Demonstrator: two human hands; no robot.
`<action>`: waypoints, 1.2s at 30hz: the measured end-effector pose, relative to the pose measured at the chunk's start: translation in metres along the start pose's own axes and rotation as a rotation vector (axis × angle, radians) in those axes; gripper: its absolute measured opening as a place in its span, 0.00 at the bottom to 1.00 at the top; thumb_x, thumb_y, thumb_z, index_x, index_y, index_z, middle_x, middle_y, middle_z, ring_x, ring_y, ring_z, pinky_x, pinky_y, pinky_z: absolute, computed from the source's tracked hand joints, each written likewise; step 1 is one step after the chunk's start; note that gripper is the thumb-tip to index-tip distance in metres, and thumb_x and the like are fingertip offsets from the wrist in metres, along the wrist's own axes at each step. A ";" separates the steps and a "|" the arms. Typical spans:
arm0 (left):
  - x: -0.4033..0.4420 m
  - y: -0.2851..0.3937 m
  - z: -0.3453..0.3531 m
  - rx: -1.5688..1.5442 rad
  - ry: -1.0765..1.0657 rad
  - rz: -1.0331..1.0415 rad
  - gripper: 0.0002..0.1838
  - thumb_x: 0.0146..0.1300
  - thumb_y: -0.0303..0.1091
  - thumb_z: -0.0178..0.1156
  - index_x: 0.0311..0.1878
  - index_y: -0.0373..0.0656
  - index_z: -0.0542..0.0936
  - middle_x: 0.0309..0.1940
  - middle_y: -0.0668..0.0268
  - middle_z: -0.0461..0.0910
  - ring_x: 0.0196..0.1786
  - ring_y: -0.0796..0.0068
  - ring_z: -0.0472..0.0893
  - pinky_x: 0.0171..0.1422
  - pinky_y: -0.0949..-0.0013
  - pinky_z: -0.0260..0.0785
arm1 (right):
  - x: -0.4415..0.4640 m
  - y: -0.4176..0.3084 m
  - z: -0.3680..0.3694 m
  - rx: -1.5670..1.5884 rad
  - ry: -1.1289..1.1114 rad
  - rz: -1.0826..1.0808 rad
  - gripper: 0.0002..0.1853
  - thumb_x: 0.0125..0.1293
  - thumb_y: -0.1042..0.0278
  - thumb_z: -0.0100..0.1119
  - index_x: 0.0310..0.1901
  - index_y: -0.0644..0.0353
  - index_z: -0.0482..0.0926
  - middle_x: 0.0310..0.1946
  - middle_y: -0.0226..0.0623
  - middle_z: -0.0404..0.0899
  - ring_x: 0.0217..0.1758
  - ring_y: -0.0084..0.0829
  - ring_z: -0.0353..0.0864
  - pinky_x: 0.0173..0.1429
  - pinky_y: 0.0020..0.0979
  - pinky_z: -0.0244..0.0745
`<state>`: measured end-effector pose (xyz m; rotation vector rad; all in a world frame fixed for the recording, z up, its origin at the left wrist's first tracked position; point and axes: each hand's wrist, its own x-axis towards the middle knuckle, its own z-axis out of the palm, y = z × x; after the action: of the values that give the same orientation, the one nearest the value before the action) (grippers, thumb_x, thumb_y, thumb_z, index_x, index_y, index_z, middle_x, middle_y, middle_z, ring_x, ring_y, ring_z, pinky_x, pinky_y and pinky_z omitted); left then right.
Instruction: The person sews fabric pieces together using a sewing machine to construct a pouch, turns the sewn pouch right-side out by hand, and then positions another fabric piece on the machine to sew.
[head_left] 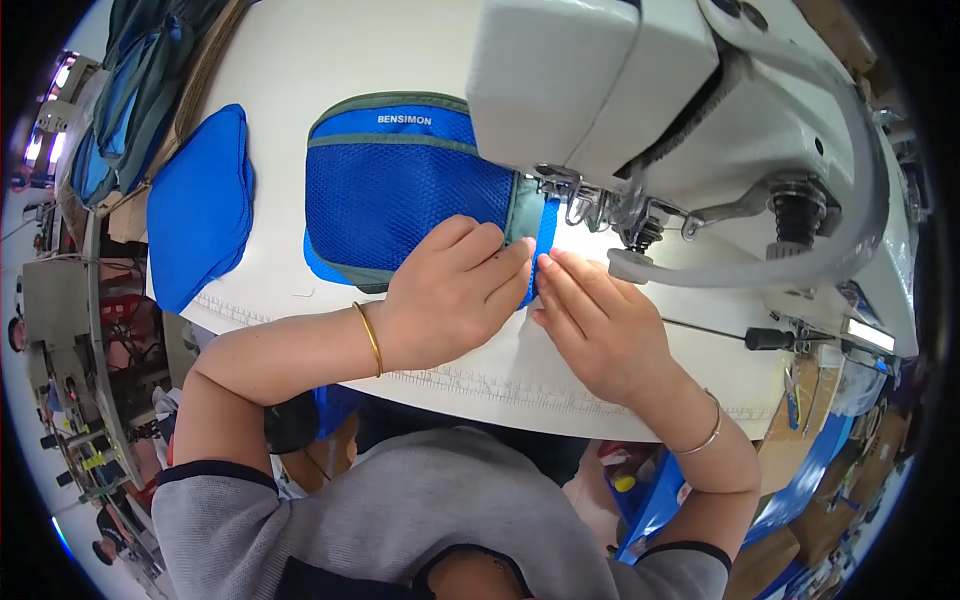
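A blue mesh pouch piece (pixel 400 190) with grey-green binding and the word BENSIMON lies on the white sewing table. Its right edge, with a blue strip (pixel 547 228), runs under the needle area of a sewing machine (pixel 560 90). My left hand (pixel 455 290) rests on the pouch piece's lower right corner, its fingers curled and closed on the edge. Close beside it, my right hand (pixel 605 325) lies flat with fingers stretched out, fingertips touching the blue strip. The needle tip is hard to make out among the metal parts.
Stacked blue fabric pieces (pixel 205 210) lie at the table's left. Blue and grey bags (pixel 130 120) hang beyond them. A printed ruler scale (pixel 500 390) runs along the front edge. A black-handled tool (pixel 768 339) lies at the right, near small snips (pixel 792 400).
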<state>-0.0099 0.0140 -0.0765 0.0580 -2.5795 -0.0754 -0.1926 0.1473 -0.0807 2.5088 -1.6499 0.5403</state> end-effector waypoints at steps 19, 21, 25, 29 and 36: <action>0.012 -0.018 0.012 0.060 -0.070 -0.141 0.11 0.53 0.31 0.62 0.40 0.38 0.83 0.47 0.62 0.82 0.49 0.63 0.77 0.57 0.60 0.72 | 0.006 0.016 0.004 -0.022 -0.076 0.220 0.22 0.61 0.63 0.72 0.55 0.64 0.84 0.62 0.38 0.81 0.65 0.38 0.81 0.59 0.36 0.81; 0.007 -0.021 -0.007 0.059 0.044 -0.074 0.15 0.51 0.29 0.64 0.44 0.38 0.85 0.50 0.62 0.83 0.54 0.62 0.78 0.60 0.59 0.72 | 0.006 0.017 0.003 0.000 0.006 0.175 0.24 0.62 0.63 0.71 0.58 0.64 0.83 0.62 0.39 0.81 0.66 0.39 0.80 0.59 0.37 0.81; -0.011 -0.037 -0.041 0.015 -0.016 0.044 0.16 0.50 0.28 0.67 0.45 0.42 0.85 0.53 0.60 0.82 0.59 0.58 0.80 0.66 0.51 0.74 | 0.008 0.016 -0.003 0.061 -0.021 0.154 0.24 0.59 0.71 0.71 0.58 0.65 0.81 0.62 0.39 0.81 0.66 0.37 0.80 0.59 0.37 0.81; -0.012 -0.050 -0.043 0.036 -0.072 0.139 0.14 0.55 0.29 0.67 0.47 0.44 0.85 0.52 0.58 0.82 0.57 0.57 0.81 0.64 0.53 0.76 | 0.018 0.016 0.000 0.099 0.063 0.182 0.25 0.61 0.79 0.65 0.62 0.62 0.79 0.62 0.36 0.81 0.58 0.40 0.85 0.60 0.38 0.81; -0.006 -0.072 -0.025 -0.214 -0.103 -0.157 0.16 0.61 0.17 0.61 0.52 0.42 0.83 0.47 0.58 0.80 0.47 0.56 0.83 0.51 0.63 0.78 | 0.026 0.019 0.016 0.019 -0.009 0.248 0.29 0.64 0.81 0.60 0.69 0.56 0.73 0.60 0.37 0.82 0.55 0.38 0.86 0.63 0.38 0.81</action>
<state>0.0108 -0.0585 -0.0634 0.1807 -2.6495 -0.4214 -0.1968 0.1119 -0.0891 2.3355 -1.9831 0.5688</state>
